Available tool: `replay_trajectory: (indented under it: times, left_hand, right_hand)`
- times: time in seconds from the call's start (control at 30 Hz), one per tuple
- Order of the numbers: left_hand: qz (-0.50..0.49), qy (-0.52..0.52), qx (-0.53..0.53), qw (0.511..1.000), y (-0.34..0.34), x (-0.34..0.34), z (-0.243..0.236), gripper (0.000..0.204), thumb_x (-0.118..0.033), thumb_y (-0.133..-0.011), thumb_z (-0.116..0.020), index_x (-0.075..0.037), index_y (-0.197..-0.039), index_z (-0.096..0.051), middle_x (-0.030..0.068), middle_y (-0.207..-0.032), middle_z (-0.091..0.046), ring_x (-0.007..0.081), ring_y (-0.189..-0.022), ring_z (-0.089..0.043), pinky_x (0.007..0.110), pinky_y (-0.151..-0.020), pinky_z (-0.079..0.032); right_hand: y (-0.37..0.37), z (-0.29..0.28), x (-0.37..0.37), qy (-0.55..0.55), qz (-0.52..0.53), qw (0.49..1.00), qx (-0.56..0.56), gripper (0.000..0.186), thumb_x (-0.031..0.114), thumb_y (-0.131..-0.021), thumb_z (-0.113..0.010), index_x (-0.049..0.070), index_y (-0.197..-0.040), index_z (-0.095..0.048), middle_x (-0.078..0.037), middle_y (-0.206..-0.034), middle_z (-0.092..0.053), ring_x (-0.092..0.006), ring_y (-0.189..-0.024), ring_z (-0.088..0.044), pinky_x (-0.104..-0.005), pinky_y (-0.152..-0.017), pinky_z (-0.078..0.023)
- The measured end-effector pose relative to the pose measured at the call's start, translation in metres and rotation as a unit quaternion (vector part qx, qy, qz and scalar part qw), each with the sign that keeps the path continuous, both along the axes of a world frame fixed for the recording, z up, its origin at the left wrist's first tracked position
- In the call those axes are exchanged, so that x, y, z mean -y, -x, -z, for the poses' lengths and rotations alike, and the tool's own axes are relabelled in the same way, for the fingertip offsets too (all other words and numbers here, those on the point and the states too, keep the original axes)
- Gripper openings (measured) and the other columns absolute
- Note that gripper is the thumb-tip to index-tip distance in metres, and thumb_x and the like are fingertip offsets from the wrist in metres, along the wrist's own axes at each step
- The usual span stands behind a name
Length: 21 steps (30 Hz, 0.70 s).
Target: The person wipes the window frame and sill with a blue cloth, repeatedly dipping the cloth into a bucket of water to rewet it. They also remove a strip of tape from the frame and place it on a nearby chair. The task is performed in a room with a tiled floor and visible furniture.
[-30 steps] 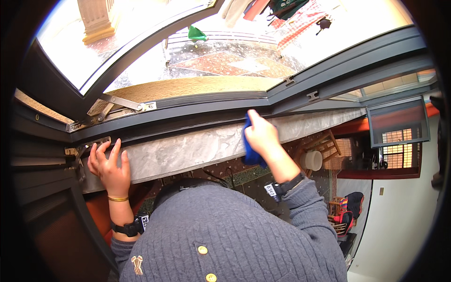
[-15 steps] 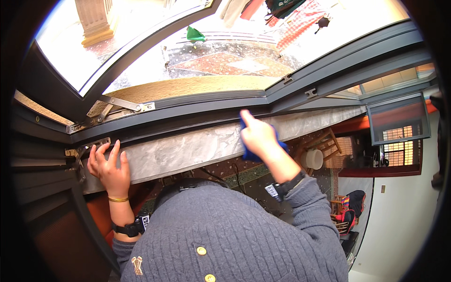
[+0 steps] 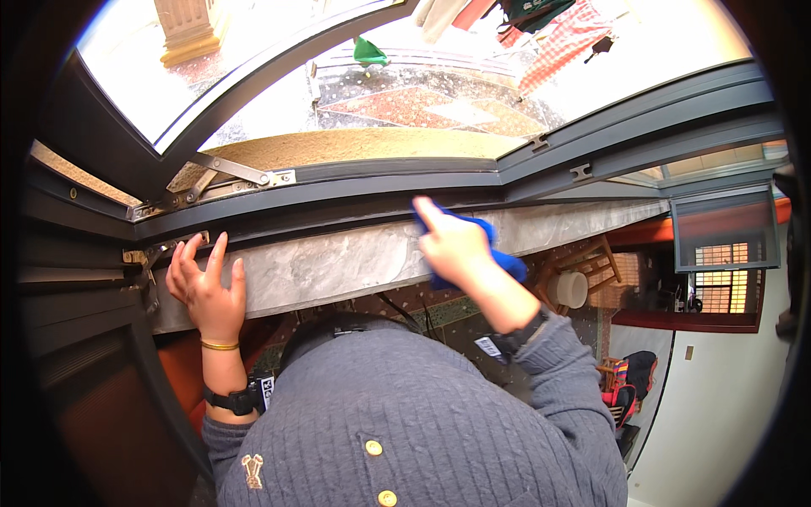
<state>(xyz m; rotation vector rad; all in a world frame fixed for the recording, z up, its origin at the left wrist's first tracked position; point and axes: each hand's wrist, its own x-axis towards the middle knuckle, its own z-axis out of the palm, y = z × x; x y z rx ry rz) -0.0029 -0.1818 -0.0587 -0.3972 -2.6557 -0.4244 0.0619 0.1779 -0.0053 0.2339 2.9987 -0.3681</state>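
Observation:
My right hand (image 3: 452,248) is closed on a blue cloth (image 3: 503,269) over the grey marble sill (image 3: 312,270), its index finger pointing to the lower rail of the dark window frame (image 3: 355,194). My left hand (image 3: 209,283) is open at the sill's left end, fingers spread with the tips at the inner frame edge, by a metal fitting (image 3: 136,255). Above it, a metal stay arm (image 3: 228,169) joins the frame to the opened glass sash (image 3: 203,114).
A dark panel (image 3: 93,380) stands at my left. Below the sill are a wooden chair (image 3: 600,258), a white bucket (image 3: 572,289) and colourful bags (image 3: 634,376). A screened pane (image 3: 722,220) juts at the right. Outside are a column (image 3: 187,29) and hanging laundry (image 3: 559,51).
My right hand with the blue cloth has slid leftward along the frame and sill. My left hand stays at the left end; the whole view has shifted slightly.

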Motion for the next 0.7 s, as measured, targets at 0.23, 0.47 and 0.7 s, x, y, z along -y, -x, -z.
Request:
replay_trajectory:
  times: [0.23,0.47,0.7]
  left_hand:
    - [0.022,0.034,0.034,0.999,0.001,0.003,-0.003,0.049,-0.033,-0.084,-0.065,-0.016,-0.130,-0.062,0.0061,-0.140,-0.052,0.0286,-0.137,-0.038,0.050,-0.113,-0.020]
    - [0.063,0.015,0.044,0.997,0.005,0.007,-0.004,0.050,-0.040,-0.088,-0.061,-0.013,-0.130,-0.062,0.0060,-0.141,-0.054,0.0260,-0.136,-0.043,0.049,-0.116,-0.019]
    - [0.144,0.057,0.094,0.984,0.004,-0.022,-0.029,0.074,-0.062,-0.078,-0.063,-0.007,-0.126,-0.063,0.0082,-0.134,-0.060,0.0227,-0.128,-0.051,0.047,-0.114,-0.024]
  right_hand:
    - [0.037,0.000,0.060,0.044,-0.136,0.990,0.011,0.048,0.016,-0.084,-0.051,0.021,-0.131,-0.057,-0.013,-0.098,-0.072,-0.0326,-0.088,-0.069,-0.0445,-0.075,-0.055]
    - [-0.018,0.007,-0.071,-0.085,0.000,0.993,-0.080,0.054,0.012,-0.078,-0.057,0.024,-0.130,-0.062,-0.013,-0.090,-0.069,-0.0315,-0.079,-0.067,-0.0418,-0.072,-0.054]
    - [-0.016,0.027,-0.077,-0.122,-0.075,0.967,-0.209,0.054,0.005,-0.069,-0.059,0.013,-0.121,-0.068,-0.011,-0.068,-0.059,-0.0315,-0.056,-0.055,-0.0407,-0.056,-0.046]
